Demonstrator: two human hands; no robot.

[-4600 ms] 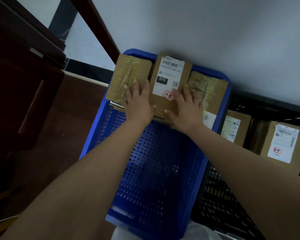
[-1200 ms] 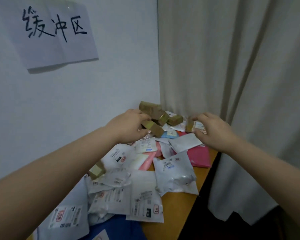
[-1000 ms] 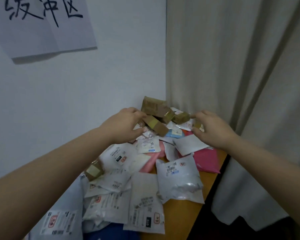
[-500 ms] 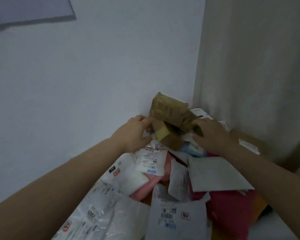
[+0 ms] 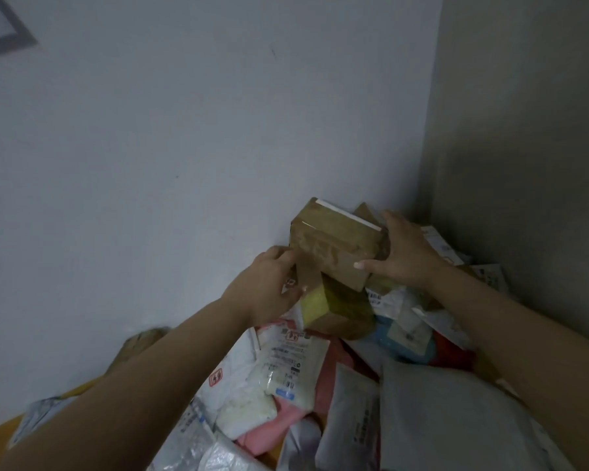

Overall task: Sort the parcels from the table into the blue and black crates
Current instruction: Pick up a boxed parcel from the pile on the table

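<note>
Both hands are on the big cardboard box (image 5: 334, 248) in the far corner by the wall: the left hand (image 5: 266, 290) curls round its left end, the right hand (image 5: 403, 253) clamps the right end, thumb on the front. It sits atop a smaller box (image 5: 334, 307) on the heap of mail bags (image 5: 286, 368)

I count two hands, the left hand (image 5: 269, 287) and the right hand (image 5: 403, 253). Two brown boxes show plainly: a large box (image 5: 334, 249) and a small box (image 5: 337, 307) under it. A third box (image 5: 136, 345) is blurred. The soft bags (image 5: 286, 365) overlap too much to count.
</note>
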